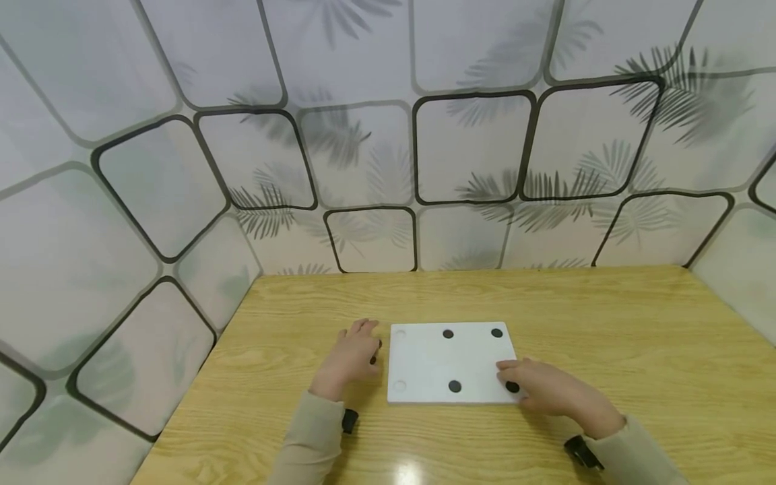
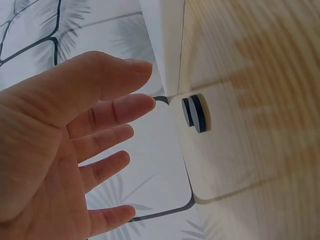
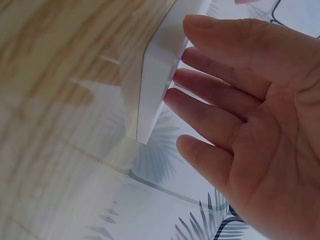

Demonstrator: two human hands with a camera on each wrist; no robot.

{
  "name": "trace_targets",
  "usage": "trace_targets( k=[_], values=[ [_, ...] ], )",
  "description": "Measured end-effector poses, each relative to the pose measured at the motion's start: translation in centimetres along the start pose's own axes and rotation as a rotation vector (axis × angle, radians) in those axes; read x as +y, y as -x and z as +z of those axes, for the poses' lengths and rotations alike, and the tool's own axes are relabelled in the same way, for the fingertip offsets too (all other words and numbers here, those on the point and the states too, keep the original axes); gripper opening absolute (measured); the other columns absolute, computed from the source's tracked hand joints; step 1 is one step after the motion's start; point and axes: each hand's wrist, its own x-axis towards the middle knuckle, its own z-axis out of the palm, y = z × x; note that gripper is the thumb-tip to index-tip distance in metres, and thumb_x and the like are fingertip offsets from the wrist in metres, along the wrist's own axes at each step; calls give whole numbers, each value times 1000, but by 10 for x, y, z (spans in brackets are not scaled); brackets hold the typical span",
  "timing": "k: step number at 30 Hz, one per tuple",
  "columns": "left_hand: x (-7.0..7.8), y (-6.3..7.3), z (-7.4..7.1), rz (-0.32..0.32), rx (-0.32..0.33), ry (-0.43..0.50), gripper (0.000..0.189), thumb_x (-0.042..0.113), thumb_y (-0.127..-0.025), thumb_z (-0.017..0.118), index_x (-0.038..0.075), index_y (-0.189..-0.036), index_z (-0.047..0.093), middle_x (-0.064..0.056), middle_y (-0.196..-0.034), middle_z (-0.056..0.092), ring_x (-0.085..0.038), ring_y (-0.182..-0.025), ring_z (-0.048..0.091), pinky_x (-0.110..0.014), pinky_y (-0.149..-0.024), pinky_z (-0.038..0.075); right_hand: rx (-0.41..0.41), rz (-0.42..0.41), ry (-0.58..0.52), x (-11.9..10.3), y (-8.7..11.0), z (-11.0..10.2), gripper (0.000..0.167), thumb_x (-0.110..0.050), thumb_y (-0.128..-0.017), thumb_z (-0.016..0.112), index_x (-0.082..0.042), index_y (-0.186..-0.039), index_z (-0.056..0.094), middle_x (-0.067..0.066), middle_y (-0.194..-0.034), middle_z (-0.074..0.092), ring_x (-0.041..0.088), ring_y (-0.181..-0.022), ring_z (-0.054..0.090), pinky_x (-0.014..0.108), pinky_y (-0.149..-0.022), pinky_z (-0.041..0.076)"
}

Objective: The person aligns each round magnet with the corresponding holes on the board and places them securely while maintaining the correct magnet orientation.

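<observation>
A flat white board [image 1: 424,364] lies on the table with black discs set on it, one of them a disc [image 1: 455,386] near its front edge. Two shallow round recesses, such as the back one [image 1: 400,333], show along its left side. My left hand [image 1: 349,360] hovers beside the board's left edge, fingers spread and slightly bent. Two loose black discs [image 2: 198,114] stand close together on the tabletop, apart from the left thumb and fingers. At the board's right end, my right hand [image 1: 539,385] has its fingers over the edge, around a corner disc [image 1: 512,386]; contact is unclear.
The wooden table [image 1: 606,323] extends around the board on all sides. Behind it and at the left is a pale backdrop [image 1: 364,155] printed with rounded squares and leaves. Black straps [image 1: 583,453] sit at both wrists.
</observation>
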Motion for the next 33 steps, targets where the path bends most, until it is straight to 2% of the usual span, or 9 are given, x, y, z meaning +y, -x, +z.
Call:
trace_targets(
  k=[15, 22, 27, 31, 33],
  values=[
    [-2, -1, 3, -14, -56, -63, 26, 15, -73, 63, 15, -54, 46, -14, -131, 39, -34, -121, 30, -58, -88, 30, 10, 11, 15, -4, 2, 7, 38, 10, -69, 64, 4, -105, 58, 21, -120, 50, 37, -110, 46, 49, -91, 33],
    [-3, -4, 3, -47, -78, -40, 27, 18, -76, 66, 15, -55, 49, -14, -132, 38, -35, -122, 29, -58, -89, 30, 20, 11, 8, -5, 2, 8, 39, 11, -69, 62, 6, -107, 57, 21, -120, 50, 38, -110, 45, 49, -91, 32],
    [-5, -6, 4, -77, -94, -55, 21, 21, -76, 68, 15, -62, 54, -13, -132, 38, -33, -122, 29, -56, -89, 31, 22, 10, 14, -4, 2, 8, 39, 10, -70, 62, 6, -108, 57, 21, -120, 50, 37, -111, 45, 49, -92, 31],
    [-6, -6, 5, -102, -106, -48, 14, 22, -76, 69, 10, -74, 63, -13, -132, 38, -33, -122, 30, -56, -90, 30, 17, 7, 22, -4, 2, 8, 38, 9, -70, 63, 5, -108, 57, 20, -120, 50, 37, -111, 45, 49, -91, 32],
    [-6, -6, 5, -111, -104, -34, 17, 22, -75, 70, 7, -82, 64, -13, -131, 39, -33, -122, 30, -56, -90, 30, 13, 5, 23, -4, 2, 8, 38, 9, -70, 63, 4, -107, 57, 20, -120, 50, 37, -110, 45, 49, -91, 33]
  ],
)
